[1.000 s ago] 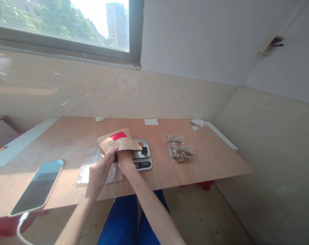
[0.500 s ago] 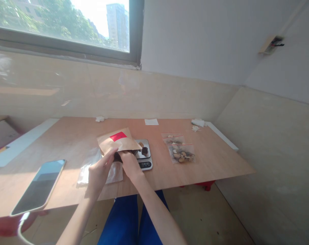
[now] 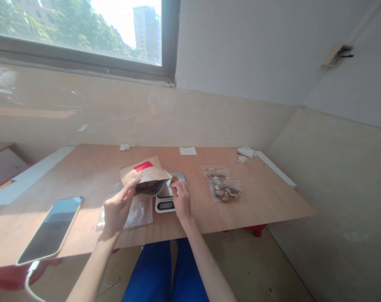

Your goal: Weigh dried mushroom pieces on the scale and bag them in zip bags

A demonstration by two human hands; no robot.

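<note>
My left hand [image 3: 117,207] grips the lower left edge of a brown paper pouch [image 3: 148,173] with a red label. The pouch lies tilted, its mouth gaping towards me and showing a dark inside. Under its right side, partly covered, stands a small white kitchen scale [image 3: 159,206] with a dark display. Over the scale's plate is my right hand [image 3: 182,203], its fingertips pinched together; whatever they hold is hidden. A brown dried piece [image 3: 174,179], like dried mushroom, shows on the plate just beyond those fingertips.
Clear zip bags [image 3: 225,191] of dried mushroom slices lie to the right. A clear plastic bag [image 3: 140,212] rests below the pouch. At the left is a phone [image 3: 50,230] with a white cable [image 3: 28,283]. White paper [image 3: 188,151] and crumpled tissues [image 3: 245,152] lie along the back.
My right hand has come out of the pouch's mouth and moved right, over the scale's plate. The mouth now gapes wider. My left hand still holds the pouch.
</note>
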